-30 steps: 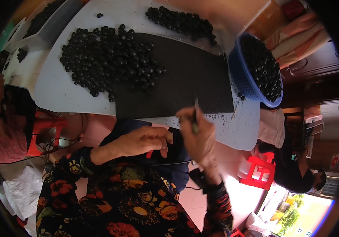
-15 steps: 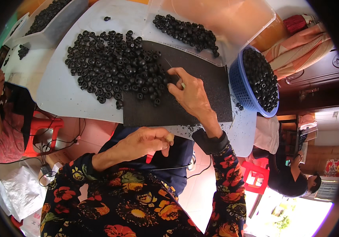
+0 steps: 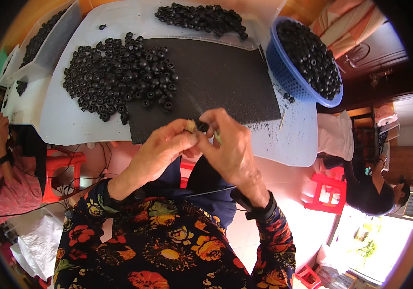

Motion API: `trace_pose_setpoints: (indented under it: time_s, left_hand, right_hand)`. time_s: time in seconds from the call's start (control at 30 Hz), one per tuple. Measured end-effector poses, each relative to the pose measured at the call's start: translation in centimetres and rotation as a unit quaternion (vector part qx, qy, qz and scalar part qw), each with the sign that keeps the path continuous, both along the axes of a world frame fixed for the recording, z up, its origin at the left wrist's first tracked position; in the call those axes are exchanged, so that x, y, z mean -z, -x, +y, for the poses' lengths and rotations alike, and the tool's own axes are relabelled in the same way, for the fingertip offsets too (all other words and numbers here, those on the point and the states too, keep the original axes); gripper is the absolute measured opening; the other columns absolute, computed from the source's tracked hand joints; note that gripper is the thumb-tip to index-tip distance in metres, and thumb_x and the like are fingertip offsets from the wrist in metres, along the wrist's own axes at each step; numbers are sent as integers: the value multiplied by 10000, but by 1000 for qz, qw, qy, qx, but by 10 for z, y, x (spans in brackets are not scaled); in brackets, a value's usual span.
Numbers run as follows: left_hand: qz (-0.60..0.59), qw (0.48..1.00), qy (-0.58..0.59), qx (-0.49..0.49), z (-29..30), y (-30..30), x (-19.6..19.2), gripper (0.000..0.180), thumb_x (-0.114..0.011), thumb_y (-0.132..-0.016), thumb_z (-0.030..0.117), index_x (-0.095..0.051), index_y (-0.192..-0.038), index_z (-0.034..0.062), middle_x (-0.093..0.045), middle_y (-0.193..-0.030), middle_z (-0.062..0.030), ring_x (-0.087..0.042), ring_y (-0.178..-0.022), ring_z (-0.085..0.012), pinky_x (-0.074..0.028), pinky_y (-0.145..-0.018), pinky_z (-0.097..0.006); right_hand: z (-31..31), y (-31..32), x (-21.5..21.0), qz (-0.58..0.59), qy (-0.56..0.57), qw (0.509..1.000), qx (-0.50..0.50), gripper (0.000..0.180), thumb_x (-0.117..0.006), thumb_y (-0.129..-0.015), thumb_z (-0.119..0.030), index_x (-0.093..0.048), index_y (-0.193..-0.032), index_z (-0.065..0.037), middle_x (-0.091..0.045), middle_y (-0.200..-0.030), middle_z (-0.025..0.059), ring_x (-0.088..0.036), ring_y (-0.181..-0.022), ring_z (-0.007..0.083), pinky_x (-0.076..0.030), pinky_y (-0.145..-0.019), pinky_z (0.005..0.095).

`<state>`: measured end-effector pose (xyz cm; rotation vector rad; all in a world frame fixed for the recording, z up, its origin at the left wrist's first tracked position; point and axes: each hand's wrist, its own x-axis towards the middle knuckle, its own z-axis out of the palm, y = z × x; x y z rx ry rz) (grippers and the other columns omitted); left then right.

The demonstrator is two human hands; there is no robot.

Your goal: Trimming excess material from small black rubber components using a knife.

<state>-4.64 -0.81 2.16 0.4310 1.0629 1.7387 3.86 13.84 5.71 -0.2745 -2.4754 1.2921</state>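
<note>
Both my hands meet above the near edge of a dark mat. Between their fingertips is a small round black part (image 3: 201, 126), mostly hidden by the fingers. My left hand (image 3: 160, 147) is closed on it, with a tan covering on one fingertip. My right hand (image 3: 230, 147) is closed round a slim tool with a pale green handle (image 3: 217, 138), its fingers against the part as well. A faint thin line rises from there, perhaps the tool's blade. Left of the mat (image 3: 216, 72) spreads a large heap of similar black parts (image 3: 115, 77).
A clear plastic bin (image 3: 250, 43) with black parts lies at the table's far side. Blue basket (image 3: 283, 72), full of them, stands right. Dark crumbs and a thin pale stick (image 3: 282, 119) lie on the white table (image 3: 288, 147). Another person's hand (image 3: 1, 127) is at left.
My right hand has come back from the heap toward me and met my left hand, which has risen to the mat's edge. A black part is now between them. The view has shifted.
</note>
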Motion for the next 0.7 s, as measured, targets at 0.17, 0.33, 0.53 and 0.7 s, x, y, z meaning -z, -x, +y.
trace_pose_setpoints:
  time_s: [0.17,0.33,0.53,0.7]
  left_hand:
    - [55,998,-18,7,1,0,9,201,-533,-929,120,-567,-1087,1,-610,-935,-32,-572,-830,-75,-466,-735,-212]
    - [19,998,6,64,0,-1,0,203,-539,-901,59,-577,-1086,-17,-608,-986,-42,-585,-852,-91,-489,-792,-229]
    - [17,997,-4,76,7,-12,2,211,-552,-861,-6,-569,-1070,-28,-588,-994,-35,-570,-860,-90,-491,-867,-253]
    - [55,997,-1,54,5,-19,6,214,-556,-854,-8,-574,-1065,-35,-573,-992,-29,-550,-872,-84,-493,-872,-261]
  right_hand:
    - [-15,-26,-1,43,23,999,-5,286,-626,-768,24,-544,-1041,-4,-591,-842,129,-627,-684,255,-509,-592,343]
    - [-13,-44,0,-19,93,995,21,319,-607,-768,55,-562,-1072,-35,-561,-746,72,-559,-629,137,-459,-535,247]
    - [-19,-60,33,-11,461,885,66,125,-525,-937,-111,-556,-1000,-8,-614,-768,25,-457,-602,14,-384,-534,173]
    - [-28,-57,36,32,484,870,92,139,-540,-945,-160,-536,-953,-22,-565,-727,2,-451,-593,17,-366,-523,165]
